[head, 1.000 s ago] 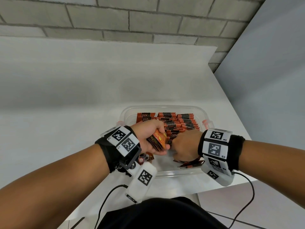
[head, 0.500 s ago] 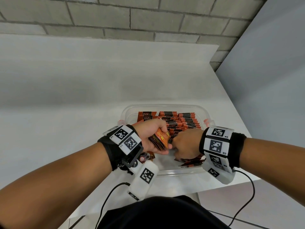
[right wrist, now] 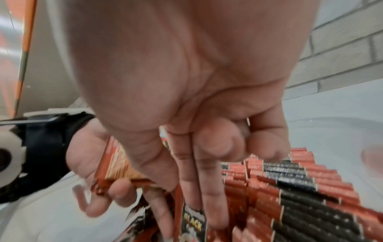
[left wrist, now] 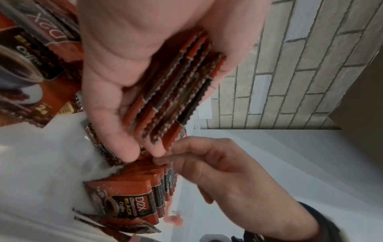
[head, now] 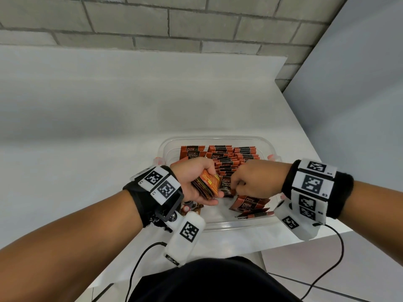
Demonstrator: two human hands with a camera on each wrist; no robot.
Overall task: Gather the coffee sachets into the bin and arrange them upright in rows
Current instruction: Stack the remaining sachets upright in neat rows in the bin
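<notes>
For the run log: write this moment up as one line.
left hand: grips sachet stack | right hand: pinches one sachet at upright rows | bin: loose sachets lie flat

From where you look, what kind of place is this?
Probably a plain indoor work or recording space, not a home kitchen: a bare white table against a grey brick wall, tiled floor below, and only a clear bin of coffee sachets on it.

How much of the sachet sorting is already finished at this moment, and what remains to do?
Mostly done: rows of upright sachets fill the far part of the clear bin. In hand: the left hand holds a stack of sachets, and the right hand pinches one sachet at the row's near end. Left: that stack and the loose sachets lying flat nearby.
</notes>
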